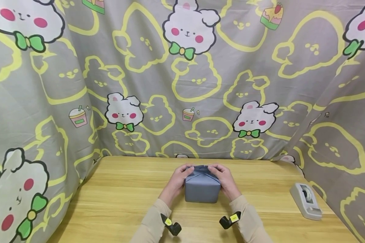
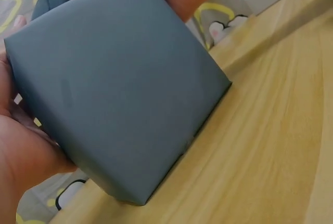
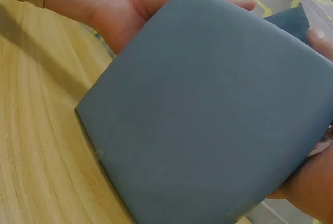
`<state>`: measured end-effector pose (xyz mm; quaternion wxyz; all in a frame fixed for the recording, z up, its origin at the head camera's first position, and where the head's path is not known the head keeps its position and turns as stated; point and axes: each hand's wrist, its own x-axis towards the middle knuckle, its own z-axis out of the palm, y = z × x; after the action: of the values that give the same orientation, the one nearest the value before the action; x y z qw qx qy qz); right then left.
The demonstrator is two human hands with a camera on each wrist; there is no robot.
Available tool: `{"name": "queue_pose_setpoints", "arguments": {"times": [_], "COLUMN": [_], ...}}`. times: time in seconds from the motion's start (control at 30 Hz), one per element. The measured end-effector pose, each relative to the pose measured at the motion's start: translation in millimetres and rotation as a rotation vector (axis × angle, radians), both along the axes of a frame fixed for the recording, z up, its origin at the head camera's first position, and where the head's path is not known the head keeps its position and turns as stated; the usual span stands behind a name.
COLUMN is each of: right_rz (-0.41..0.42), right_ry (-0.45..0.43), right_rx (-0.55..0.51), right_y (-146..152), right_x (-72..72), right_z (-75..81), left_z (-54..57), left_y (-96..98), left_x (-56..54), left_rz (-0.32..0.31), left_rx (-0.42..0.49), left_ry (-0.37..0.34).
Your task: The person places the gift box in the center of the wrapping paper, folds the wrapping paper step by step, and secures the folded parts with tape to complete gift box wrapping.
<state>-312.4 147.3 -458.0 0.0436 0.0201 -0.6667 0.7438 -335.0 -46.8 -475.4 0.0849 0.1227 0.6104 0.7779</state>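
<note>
A box wrapped in blue-grey paper [image 1: 202, 193] stands on the wooden table between my hands. Loose paper at its top is folded inward into slanted creases, with a dark fold [image 1: 200, 167] along the far edge. My left hand [image 1: 178, 178] grips the left side, its thumb on the folded paper at the top corner. On the opposite side, my right hand [image 1: 225, 179] holds the upper right corner, thumb likewise over the paper. Both wrist views are filled by the smooth near face [image 2: 119, 83] of the box, and a paper flap [image 3: 292, 22] sticks up behind it.
A light grey tape dispenser [image 1: 306, 201] with a roll in it sits near the table's right edge. The wooden table [image 1: 124, 199] meets a patterned curtain [image 1: 197, 81] at the back and both sides. Black wrist cameras [image 1: 171, 225] are strapped over beige sleeves.
</note>
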Motion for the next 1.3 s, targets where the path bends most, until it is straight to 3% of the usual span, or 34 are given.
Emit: {"name": "queue_pose_setpoints", "arguments": {"times": [0.2, 0.47, 0.77, 0.97, 1.13, 1.2, 1.3], "right_rz": [-0.042, -0.097, -0.1, -0.109, -0.109, -0.108, -0.107], "right_ry": [0.045, 0.015, -0.011, -0.004, 0.011, 0.016, 0.015], "right_rx": [-0.014, -0.022, 0.041, 0.062, 0.087, 0.095, 0.093], "right_y": [-2, -2, -4, -3, -2, -2, -3], "right_x": [-0.7, -0.4, 0.9, 0.4, 0.1, 0.3, 0.6], "right_z": [-3.3, 0.0, 3.0, 3.2, 2.0, 1.0, 0.5], "left_z": [-1.7, 1.9, 12.1, 18.9, 22.3, 32.3, 36.2], "left_y": [3.1, 5.1, 1.2, -1.8, -1.3, 0.5, 5.4], "left_x": [0.6, 1.3, 1.5, 3.4, 4.3, 11.5, 13.7], "left_rz": [0.031, 0.086, 0.078, 0.064, 0.108, 0.142, 0.175], "left_rx": [0.067, 0.049, -0.015, -0.052, -0.133, -0.161, -0.169], "left_ry": [0.037, 0.055, -0.12, -0.181, -0.123, -0.084, -0.084]}}
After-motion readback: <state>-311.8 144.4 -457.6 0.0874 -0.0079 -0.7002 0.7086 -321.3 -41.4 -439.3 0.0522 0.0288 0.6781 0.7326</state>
